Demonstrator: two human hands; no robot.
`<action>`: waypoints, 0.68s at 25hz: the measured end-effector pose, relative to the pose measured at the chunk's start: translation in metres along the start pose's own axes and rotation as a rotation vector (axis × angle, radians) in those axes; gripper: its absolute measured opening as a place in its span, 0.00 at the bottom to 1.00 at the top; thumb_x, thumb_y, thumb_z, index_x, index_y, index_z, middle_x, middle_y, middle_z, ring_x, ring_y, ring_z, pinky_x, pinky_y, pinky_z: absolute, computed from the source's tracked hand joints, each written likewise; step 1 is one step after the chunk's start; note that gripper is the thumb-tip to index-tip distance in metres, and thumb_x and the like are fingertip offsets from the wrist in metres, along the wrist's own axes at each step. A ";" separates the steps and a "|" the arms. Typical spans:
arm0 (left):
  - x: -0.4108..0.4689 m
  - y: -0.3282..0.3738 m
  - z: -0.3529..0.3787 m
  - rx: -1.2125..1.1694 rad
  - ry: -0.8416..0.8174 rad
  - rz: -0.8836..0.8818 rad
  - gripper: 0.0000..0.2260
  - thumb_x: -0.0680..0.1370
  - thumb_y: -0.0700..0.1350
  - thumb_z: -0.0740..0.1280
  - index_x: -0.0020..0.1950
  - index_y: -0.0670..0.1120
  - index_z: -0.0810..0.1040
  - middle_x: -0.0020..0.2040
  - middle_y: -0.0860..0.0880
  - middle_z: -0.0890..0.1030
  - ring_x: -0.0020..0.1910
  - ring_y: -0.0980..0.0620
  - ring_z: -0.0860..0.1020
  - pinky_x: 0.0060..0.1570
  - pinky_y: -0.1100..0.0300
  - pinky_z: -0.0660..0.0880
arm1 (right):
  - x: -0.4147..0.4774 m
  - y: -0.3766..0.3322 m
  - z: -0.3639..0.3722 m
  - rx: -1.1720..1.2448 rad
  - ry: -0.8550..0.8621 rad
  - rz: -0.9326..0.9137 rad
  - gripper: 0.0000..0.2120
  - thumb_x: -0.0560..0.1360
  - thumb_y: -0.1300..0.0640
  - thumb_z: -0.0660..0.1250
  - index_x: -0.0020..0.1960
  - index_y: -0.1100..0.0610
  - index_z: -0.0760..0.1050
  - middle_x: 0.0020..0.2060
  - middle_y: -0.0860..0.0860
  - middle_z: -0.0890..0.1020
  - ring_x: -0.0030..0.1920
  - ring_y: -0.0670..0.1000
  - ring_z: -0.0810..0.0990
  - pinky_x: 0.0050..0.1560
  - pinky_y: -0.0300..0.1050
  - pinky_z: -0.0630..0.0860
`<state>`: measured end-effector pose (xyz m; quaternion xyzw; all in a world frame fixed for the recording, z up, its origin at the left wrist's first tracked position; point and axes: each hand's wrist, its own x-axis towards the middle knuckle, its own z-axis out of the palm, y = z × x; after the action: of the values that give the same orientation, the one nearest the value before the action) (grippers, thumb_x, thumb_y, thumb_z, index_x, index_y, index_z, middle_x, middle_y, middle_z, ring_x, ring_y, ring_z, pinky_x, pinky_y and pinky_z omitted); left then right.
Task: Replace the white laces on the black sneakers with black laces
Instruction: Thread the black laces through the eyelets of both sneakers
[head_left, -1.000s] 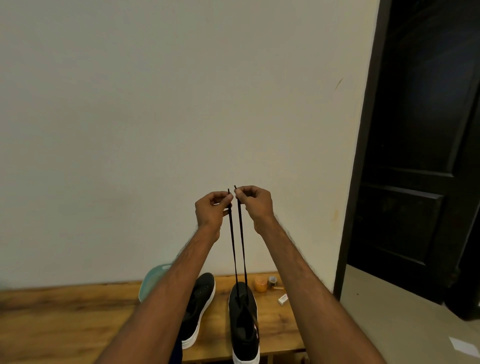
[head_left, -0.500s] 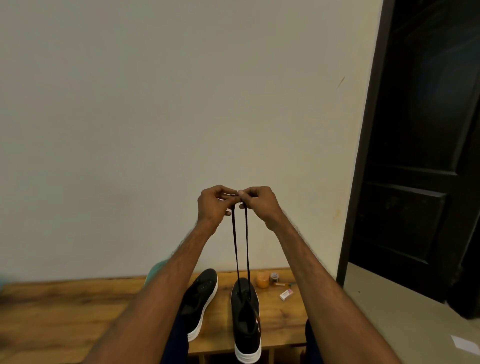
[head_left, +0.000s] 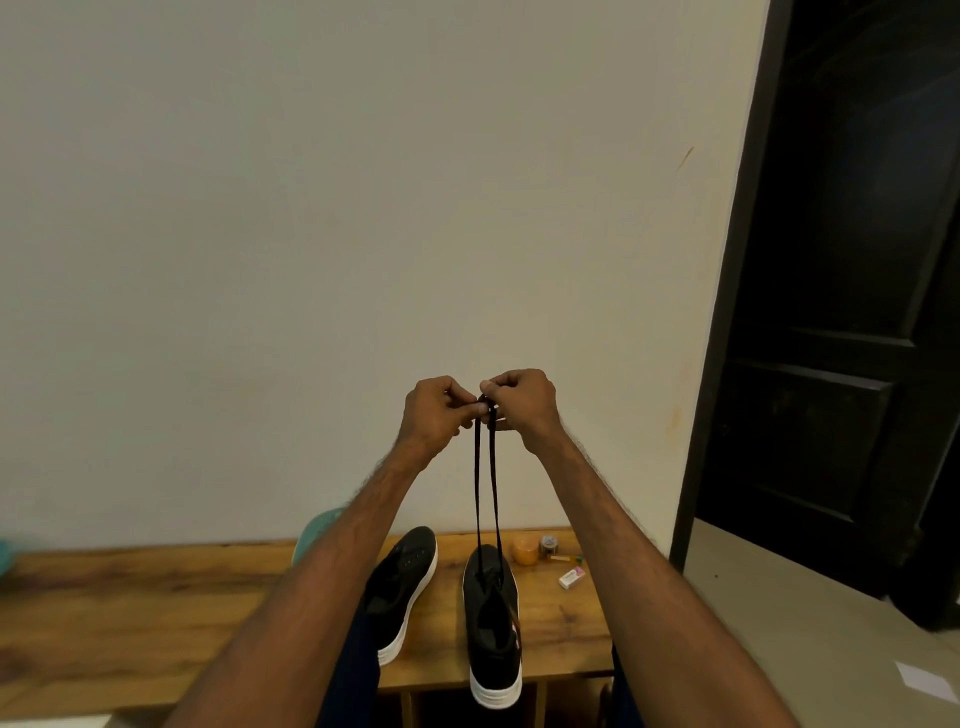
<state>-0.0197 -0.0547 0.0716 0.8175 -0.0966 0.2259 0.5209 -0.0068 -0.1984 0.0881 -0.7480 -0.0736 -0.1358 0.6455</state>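
Head view. The left hand (head_left: 444, 410) and right hand (head_left: 519, 402) are raised in front of the wall (head_left: 311, 234) and meet at the fingertips, thumb and fingers of each curled in a pinch on the upper ends of the black lace (head_left: 477, 483). From the pinch the two strands of the lace hang close together, nearly parallel, down to the black sneaker (head_left: 491, 608) directly below the hands. This sneaker stands on the wooden tabletop (head_left: 156, 597) with its toe toward the wall and its white-soled heel projecting over the near edge. A second sneaker (head_left: 402, 582), also black with a white sole, lies just to its left, angled and partly hidden by the left forearm. Toward the far right corner of the tabletop stand a small orange jar (head_left: 524, 551) and a small tin (head_left: 549, 544), with a white eraser-like block (head_left: 571, 578) nearer the right edge. A teal object (head_left: 317, 525) shows behind the left forearm. A dark door (head_left: 857, 312) stands to the right.
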 end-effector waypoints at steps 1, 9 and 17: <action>-0.001 -0.001 0.000 0.024 -0.001 0.017 0.08 0.71 0.42 0.78 0.40 0.45 0.80 0.36 0.50 0.84 0.35 0.57 0.83 0.36 0.61 0.79 | -0.001 0.002 0.002 -0.004 0.020 0.018 0.03 0.75 0.64 0.70 0.48 0.65 0.79 0.37 0.62 0.84 0.31 0.56 0.83 0.36 0.49 0.83; -0.003 -0.006 -0.009 0.298 0.028 0.107 0.07 0.71 0.46 0.78 0.42 0.45 0.82 0.39 0.54 0.83 0.41 0.58 0.80 0.43 0.60 0.77 | -0.001 0.005 -0.008 -0.340 -0.300 -0.091 0.09 0.76 0.60 0.72 0.54 0.64 0.83 0.45 0.56 0.85 0.44 0.52 0.83 0.43 0.43 0.82; -0.010 -0.010 -0.003 -0.132 0.019 -0.143 0.05 0.72 0.39 0.77 0.44 0.42 0.82 0.43 0.47 0.85 0.47 0.49 0.84 0.41 0.58 0.78 | -0.003 0.003 -0.004 -0.790 -0.246 -0.244 0.04 0.77 0.62 0.70 0.50 0.59 0.83 0.46 0.55 0.83 0.44 0.55 0.80 0.46 0.52 0.81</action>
<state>-0.0252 -0.0488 0.0598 0.7841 -0.0477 0.1890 0.5892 -0.0090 -0.2026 0.0853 -0.9340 -0.1803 -0.1388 0.2754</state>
